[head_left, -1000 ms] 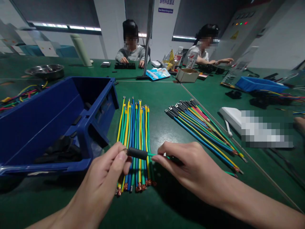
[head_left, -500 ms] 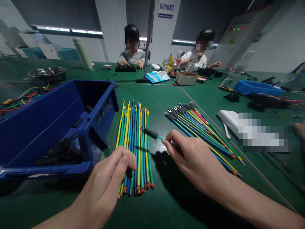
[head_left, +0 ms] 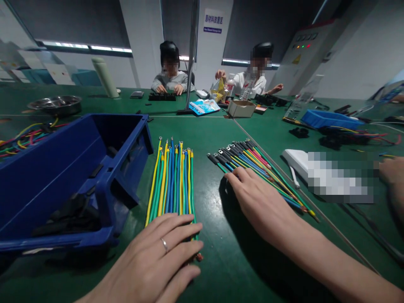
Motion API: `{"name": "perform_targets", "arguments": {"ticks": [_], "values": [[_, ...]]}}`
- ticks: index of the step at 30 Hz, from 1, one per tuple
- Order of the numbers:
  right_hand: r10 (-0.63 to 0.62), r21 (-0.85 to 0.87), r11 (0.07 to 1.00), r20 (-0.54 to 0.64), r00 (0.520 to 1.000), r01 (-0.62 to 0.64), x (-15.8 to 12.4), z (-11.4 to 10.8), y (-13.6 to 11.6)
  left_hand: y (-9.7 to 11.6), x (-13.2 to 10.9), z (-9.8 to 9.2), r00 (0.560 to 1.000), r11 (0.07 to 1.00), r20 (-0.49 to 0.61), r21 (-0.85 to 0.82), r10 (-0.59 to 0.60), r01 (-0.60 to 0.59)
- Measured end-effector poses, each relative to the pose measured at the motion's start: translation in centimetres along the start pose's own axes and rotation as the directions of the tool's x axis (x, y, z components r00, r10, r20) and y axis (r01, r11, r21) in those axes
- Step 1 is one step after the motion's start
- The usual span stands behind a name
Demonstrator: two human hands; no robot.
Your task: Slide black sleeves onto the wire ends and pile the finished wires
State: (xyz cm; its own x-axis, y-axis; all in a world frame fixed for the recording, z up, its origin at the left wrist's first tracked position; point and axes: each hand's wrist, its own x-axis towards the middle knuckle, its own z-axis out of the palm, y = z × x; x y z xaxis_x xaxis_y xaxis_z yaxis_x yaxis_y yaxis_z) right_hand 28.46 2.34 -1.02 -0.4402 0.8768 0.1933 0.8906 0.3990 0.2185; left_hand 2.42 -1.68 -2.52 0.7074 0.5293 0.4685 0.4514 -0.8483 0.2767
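My left hand (head_left: 160,248), with a ring on one finger, lies over the lower ends of a row of green, yellow and blue wires (head_left: 170,181). Its fingers are spread and its palm is turned down. Metal lugs tip the far ends of these wires. To the right, my right hand (head_left: 255,198) is closed around a green wire (head_left: 221,167) with a black sleeve (head_left: 213,158) at its far end. That wire lies at the left edge of a fan of sleeved wires (head_left: 252,158). The thumb is hidden.
At left stands a blue bin (head_left: 107,181) holding black sleeves (head_left: 72,212). A white device (head_left: 295,162), partly blurred out, lies at right. Across the table are two people, a small cardboard box (head_left: 241,109), bottles and a blue tray (head_left: 330,120). Another person's hand (head_left: 393,172) shows at the right edge.
My right hand has brought the sleeved green wire right and down onto the fan. My left hand has opened from a curled shape and spread over the wire ends.
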Motion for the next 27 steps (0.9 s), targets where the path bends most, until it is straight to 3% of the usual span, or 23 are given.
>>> {"name": "perform_targets", "arguments": {"ticks": [6,16,23,27], "values": [[-0.001,-0.086,0.996,0.003,1.0,0.001,-0.3,-0.5,0.3,0.3,0.0,0.1,0.999,1.0,0.033,-0.02,-0.022,0.023],[0.006,-0.173,0.985,0.007,1.0,-0.005,0.0,-1.2,-0.9,-0.5,-1.0,2.0,0.996,0.995,-0.085,-0.094,0.009,-0.017],[0.043,-0.182,0.982,0.023,0.999,-0.038,-0.3,-0.4,-0.2,-0.4,-0.9,2.3,0.996,0.996,-0.076,-0.067,0.049,-0.054],[0.036,-0.147,0.989,-0.006,0.999,-0.037,-0.3,-0.5,0.1,-0.2,-0.8,2.2,0.99,0.997,-0.132,-0.042,0.054,-0.06]]}}
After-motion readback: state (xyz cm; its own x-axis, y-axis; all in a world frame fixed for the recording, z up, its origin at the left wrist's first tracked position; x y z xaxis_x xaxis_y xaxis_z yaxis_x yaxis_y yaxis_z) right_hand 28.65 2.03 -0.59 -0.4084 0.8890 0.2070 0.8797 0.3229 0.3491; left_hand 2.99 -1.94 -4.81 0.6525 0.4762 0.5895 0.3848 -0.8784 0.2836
